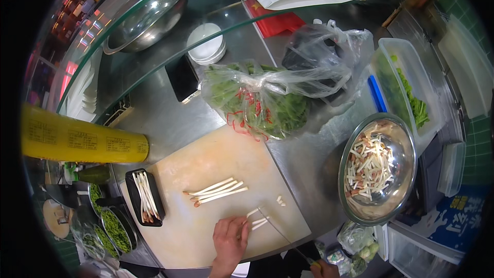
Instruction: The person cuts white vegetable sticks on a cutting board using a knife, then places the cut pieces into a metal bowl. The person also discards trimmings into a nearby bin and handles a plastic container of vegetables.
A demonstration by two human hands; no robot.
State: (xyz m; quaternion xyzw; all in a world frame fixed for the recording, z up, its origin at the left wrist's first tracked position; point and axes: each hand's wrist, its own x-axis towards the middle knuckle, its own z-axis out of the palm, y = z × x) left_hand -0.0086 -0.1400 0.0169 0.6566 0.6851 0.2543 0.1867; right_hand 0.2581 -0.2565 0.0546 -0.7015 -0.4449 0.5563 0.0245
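My left hand (230,235) rests on a pale cutting board (173,247), its curled fingers pressing white slender stalks. At the picture's lower edge my right hand (327,269) is closed on the handle of a knife (283,235), whose thin blade lies across those stalks. Cut lengths of stalk (261,222) are beside the blade, and small trimmed ends (281,200) lie farther right. Several whole stalks with brownish tips (220,191) lie together mid-board. More such stalks (144,197) fill a black tray (159,200) on the board's left side.
A steel bowl (405,170) of cut pieces stands at right, near a clear plastic container (428,85) with leafy greens. Behind the board sit a tied plastic bag of greens (258,100), white bowls (206,44) and a phone (181,79). A yellow cylinder (88,137) is at left.
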